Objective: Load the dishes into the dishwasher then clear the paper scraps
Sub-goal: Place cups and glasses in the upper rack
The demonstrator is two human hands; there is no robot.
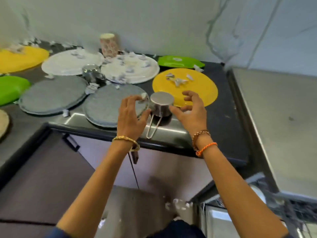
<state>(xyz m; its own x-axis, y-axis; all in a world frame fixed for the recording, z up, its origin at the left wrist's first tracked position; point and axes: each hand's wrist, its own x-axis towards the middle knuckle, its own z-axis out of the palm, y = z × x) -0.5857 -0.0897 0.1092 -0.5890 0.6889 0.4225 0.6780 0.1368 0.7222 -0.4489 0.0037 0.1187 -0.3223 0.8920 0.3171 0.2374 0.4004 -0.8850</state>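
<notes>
One steel cup (161, 104), upturned at counter (228, 103) edge between grey plate (109, 105) and yellow plate (197, 86): likely light, rigid, slick; grip by walls or wire handle; left hand (133, 115) and right hand (191, 110) flank it, fingers spread.

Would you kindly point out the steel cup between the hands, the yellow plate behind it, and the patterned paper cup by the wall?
steel cup (161, 100): head view, on its flat upturned base.
yellow plate (200, 90): head view, on its bare centre.
patterned paper cup (109, 46): head view, on its side wall.
</notes>
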